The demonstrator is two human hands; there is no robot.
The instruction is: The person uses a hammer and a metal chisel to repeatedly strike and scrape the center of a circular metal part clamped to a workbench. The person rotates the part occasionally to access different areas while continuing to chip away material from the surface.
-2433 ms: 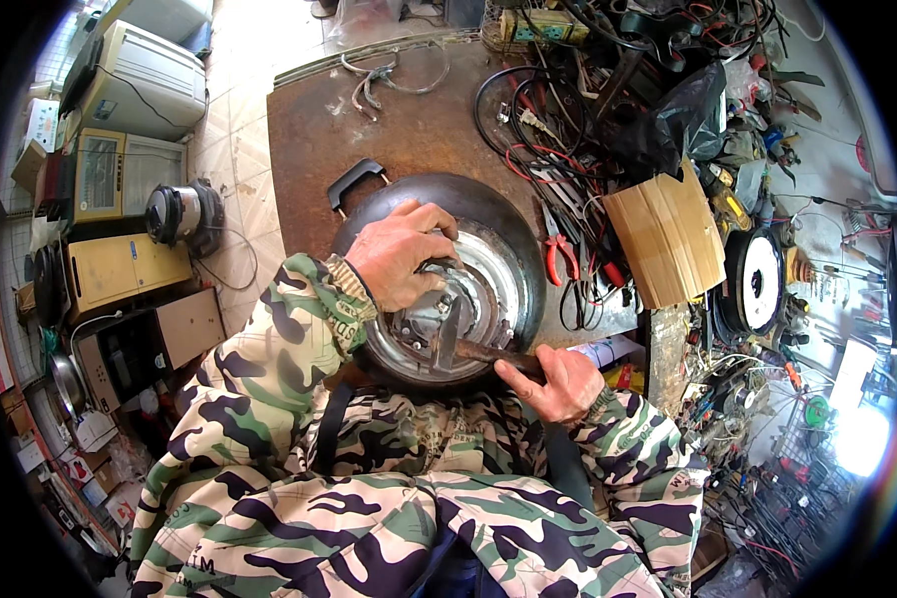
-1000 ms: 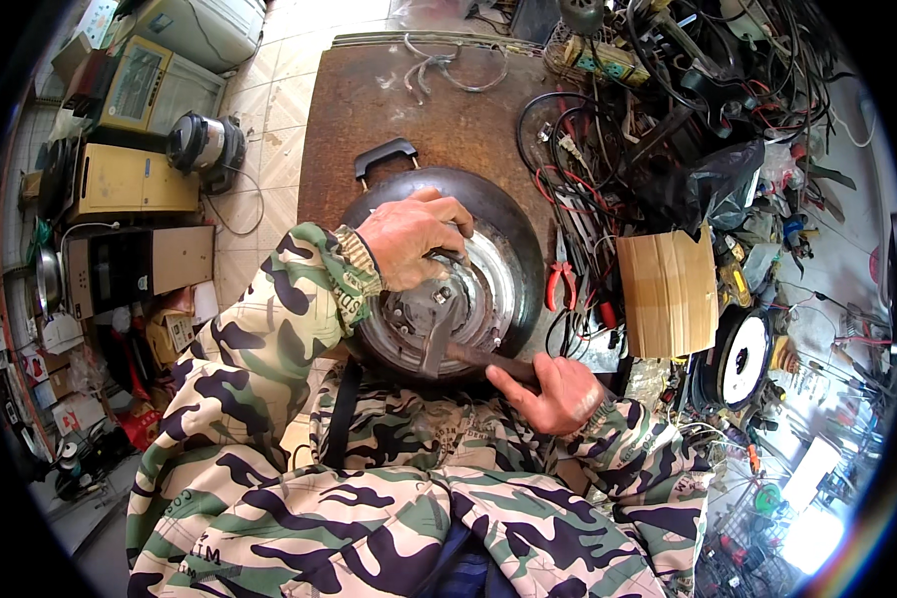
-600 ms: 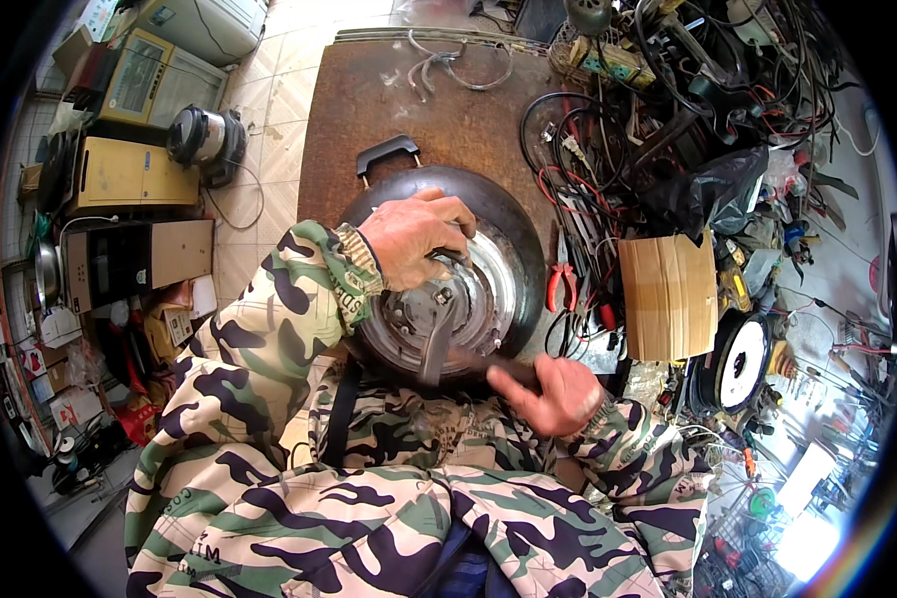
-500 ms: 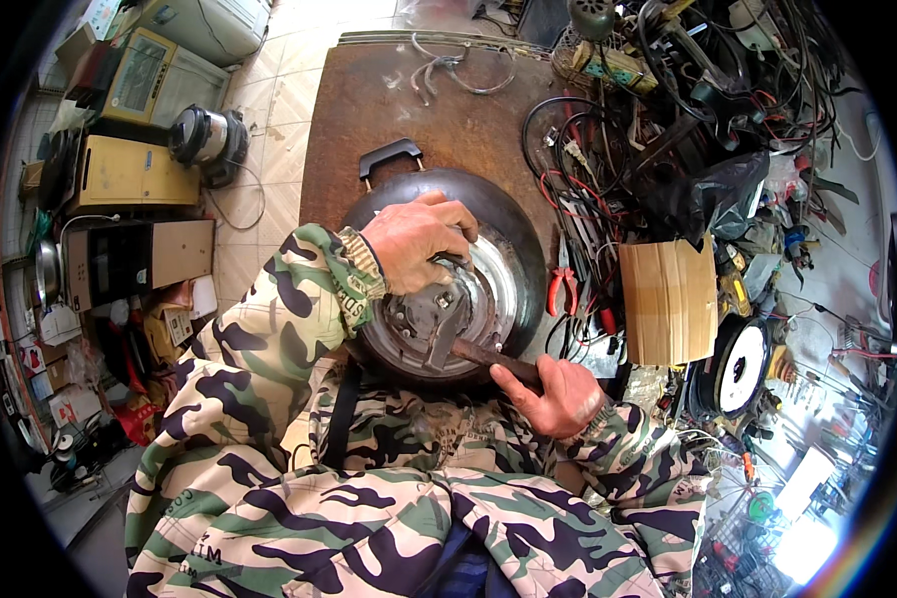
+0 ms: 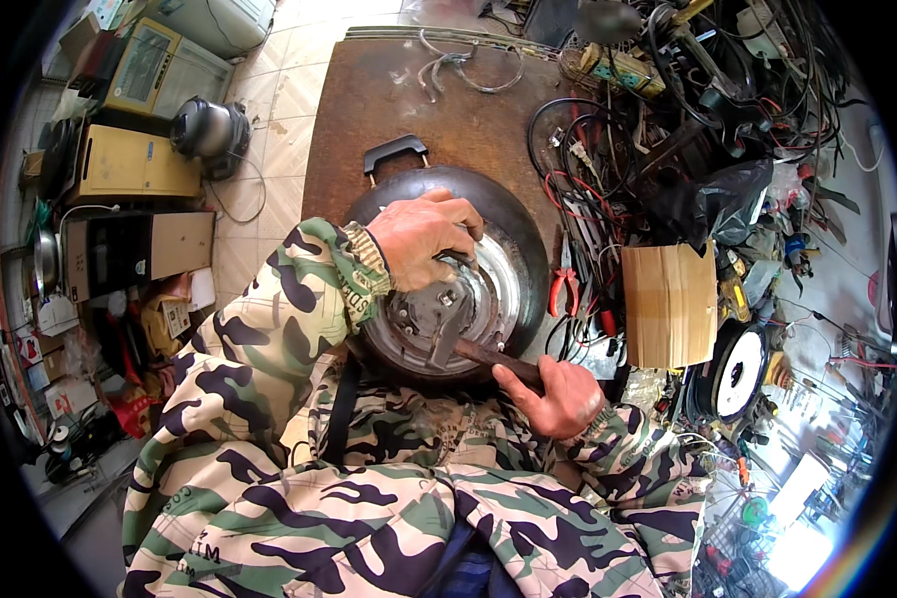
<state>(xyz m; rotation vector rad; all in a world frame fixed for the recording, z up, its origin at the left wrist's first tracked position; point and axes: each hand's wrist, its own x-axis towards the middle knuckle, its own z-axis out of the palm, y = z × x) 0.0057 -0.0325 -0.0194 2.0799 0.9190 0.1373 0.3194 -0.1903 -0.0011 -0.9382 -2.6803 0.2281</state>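
Note:
In front of me a black-tyred wheel (image 5: 516,214) with a grey metal hub (image 5: 417,317) lies flat at the near end of a rusty brown tabletop. My right hand (image 5: 558,397) is wrapped round the handle of a hammer (image 5: 447,341), its dark head over the near part of the hub. At the hub's far side my left hand (image 5: 427,239) is bent with fingers curled down to the metal. Something small and dark shows under its fingertips, too hidden to name. A black handle with two metal prongs (image 5: 394,151) lies just beyond the tyre.
Red-handled pliers (image 5: 564,287) and tangled cables lie right of the wheel, beside a cardboard box (image 5: 670,304). Bent grey tubing (image 5: 458,62) rests at the table's far end. Tools and parts crowd the right; a yellow cabinet (image 5: 135,164) stands left.
The view has shifted very slightly. Both hands, the hammer and the wheel keep nearly the same places relative to each other.

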